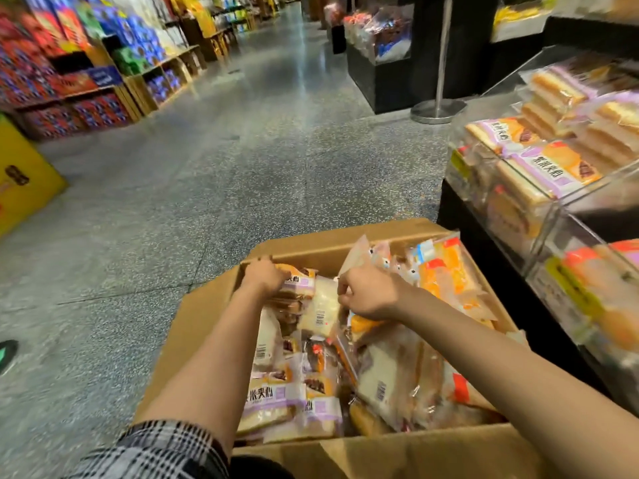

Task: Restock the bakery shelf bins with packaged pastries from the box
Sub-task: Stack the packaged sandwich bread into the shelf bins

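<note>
They're at the picking stage, by the look of it: both arms are down in the cardboard box (214,299) on the floor, gathering packets before anything goes up to the shelf.

Starting at the left, the left hand (264,276) is at the far left corner of the box, fingers curled down over a purple-labelled pastry packet (299,280) that stands on edge against the box's far wall. It looks like a grip, though the fingertips are hidden behind the packet.

Next along, the right hand (368,293) is near the middle of the box, fingers bent and pinching the top edge of a clear wrapped packet (363,252) that sticks up above the rest (thumb side tucked in, so I can't see exactly how much it has hold of). A pale packet with a barcode (321,311) sits between the two hands.

The rest of the box is heaped with pastries, orange ones (446,271) toward its right wall.

To the right stand the clear shelf bins (553,198), the upper one partly stocked with the same purple packets (546,167). The next move, I'd judge, is lifting both handfuls clear without snagging neighbours, then swinging right to the matching bin.
</note>
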Tool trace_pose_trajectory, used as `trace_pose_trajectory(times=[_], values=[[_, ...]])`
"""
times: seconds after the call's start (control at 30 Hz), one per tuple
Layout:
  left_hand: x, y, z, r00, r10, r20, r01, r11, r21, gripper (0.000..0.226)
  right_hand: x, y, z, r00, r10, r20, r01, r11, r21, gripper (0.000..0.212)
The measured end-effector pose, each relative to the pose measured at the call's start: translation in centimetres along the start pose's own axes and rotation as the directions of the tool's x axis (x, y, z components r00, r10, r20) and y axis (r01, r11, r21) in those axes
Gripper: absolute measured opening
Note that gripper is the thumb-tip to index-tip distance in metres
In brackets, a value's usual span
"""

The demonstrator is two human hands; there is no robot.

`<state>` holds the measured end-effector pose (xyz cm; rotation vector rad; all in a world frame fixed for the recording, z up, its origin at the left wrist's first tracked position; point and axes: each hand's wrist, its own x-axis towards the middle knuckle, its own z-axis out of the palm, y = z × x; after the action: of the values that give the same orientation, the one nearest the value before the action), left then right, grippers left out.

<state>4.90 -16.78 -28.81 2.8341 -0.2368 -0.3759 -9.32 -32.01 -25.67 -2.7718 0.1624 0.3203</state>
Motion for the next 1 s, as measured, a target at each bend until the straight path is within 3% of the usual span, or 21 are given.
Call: trace_pose_trajectory(times=[0.13,0.23,0.33,0.4,0.47,0.57,0.67,0.73,0.83,0.93,1.0], values=[[1.0,-0.6,2.2,0.981,-0.196,0.005,0.196,0.979,-0.052,0.064,-0.2,0.0,0.7,1.0,-0.018,0.003,0.018,0.999,0.035,0.026],[1.2,-0.4,2.6,0.964,-0.252,-0.088,0.25,0.967,-0.04,0.067,-0.4,0.4,0.8,1.0,-0.013,0.028,0.012,0.999,0.035,0.026],[1.5,-0.2,2.2,0.941,-0.326,-0.088,0.306,0.934,-0.185,0.084,-0.6,0.6,0.5,0.999,-0.024,0.022,0.024,0.999,0.023,0.025],[1.9,-0.8,1.5,0.935,-0.353,0.016,0.34,0.885,-0.317,0.068,-0.4,0.9,0.3,1.0,-0.027,0.002,0.027,0.999,0.04,0.026],[1.8,-0.9,0.1,0.943,-0.327,0.057,0.312,0.817,-0.485,0.023,-0.1,1.2,0.0,0.999,-0.038,-0.033,0.041,0.996,0.083,0.031],[1.4,0.2,-2.3,0.961,-0.277,0.018,0.226,0.74,-0.634,0.025,0.6,1.6,-0.6,0.988,-0.066,-0.138,0.095,0.97,0.222,0.049],[1.2,3.0,-5.8,0.995,-0.077,0.069,0.103,0.683,-0.723,0.022,1.1,1.5,-1.6,0.97,-0.034,-0.24,0.122,0.924,0.362,0.085],[0.5,4.7,-7.5,0.994,0.04,0.102,0.045,0.706,-0.706,0.019,1.4,1.2,-2.0,0.968,-0.004,-0.253,0.12,0.888,0.445,0.097],[0.7,4.7,-6.3,0.998,0.046,0.04,-0.022,0.884,-0.467,0.013,2.1,0.8,-1.6,0.98,0.02,-0.197,0.084,0.858,0.507,0.093],[1.6,1.8,-1.9,0.98,-0.04,0.193,0.104,0.937,-0.334,0.041,2.1,0.7,-1.5,0.987,0.037,-0.159,0.047,0.869,0.493,0.081],[1.7,0.2,-0.1,0.976,-0.112,0.188,0.157,0.956,-0.247,0.05,2.0,1.0,-1.4,0.988,0.046,-0.144,0.029,0.876,0.481,0.076]])
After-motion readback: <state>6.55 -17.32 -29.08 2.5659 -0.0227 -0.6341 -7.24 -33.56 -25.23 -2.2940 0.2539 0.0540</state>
